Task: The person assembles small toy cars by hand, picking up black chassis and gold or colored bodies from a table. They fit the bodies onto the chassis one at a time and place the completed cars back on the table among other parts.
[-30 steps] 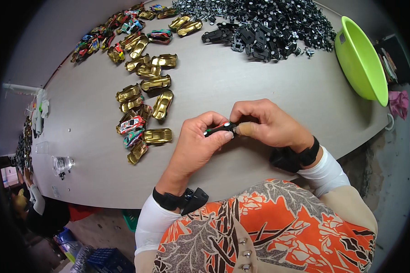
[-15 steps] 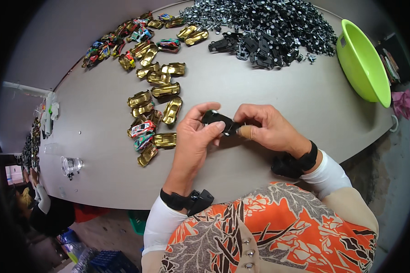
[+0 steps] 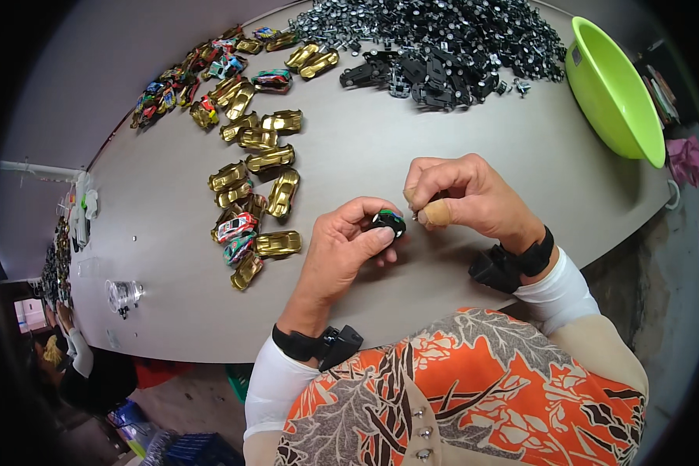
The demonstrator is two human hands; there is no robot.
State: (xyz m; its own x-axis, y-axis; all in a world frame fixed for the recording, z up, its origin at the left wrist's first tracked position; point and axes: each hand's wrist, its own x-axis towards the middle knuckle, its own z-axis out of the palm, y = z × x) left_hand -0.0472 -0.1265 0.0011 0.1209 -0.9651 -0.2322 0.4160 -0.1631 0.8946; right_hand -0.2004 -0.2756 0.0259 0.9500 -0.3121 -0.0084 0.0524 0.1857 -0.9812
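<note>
My left hand (image 3: 335, 247) grips a toy car (image 3: 388, 224) between thumb and fingers, its black underside toward me and a green and blue edge showing beyond it. A little to the right, my right hand (image 3: 478, 198) is closed in a pinch, apart from the car. Between those taped fingertips a tiny silvery bit (image 3: 415, 217) shows, too small to name. To the left of my hands lie gold toy car bodies (image 3: 277, 243) and a few printed ones, among them a red and white body (image 3: 235, 227).
Black chassis pieces (image 3: 441, 76) and a heap of wheels on axles (image 3: 489, 35) cover the table's far side. Multicoloured car bodies (image 3: 175, 87) lie far left. A green basin (image 3: 617, 97) leans at the right edge. A clear cup (image 3: 123, 293) stands left; beyond it sits another person (image 3: 85, 365).
My right hand has drawn away from the toy car, up and to the right. In my left hand the car has turned, so its coloured edge now shows.
</note>
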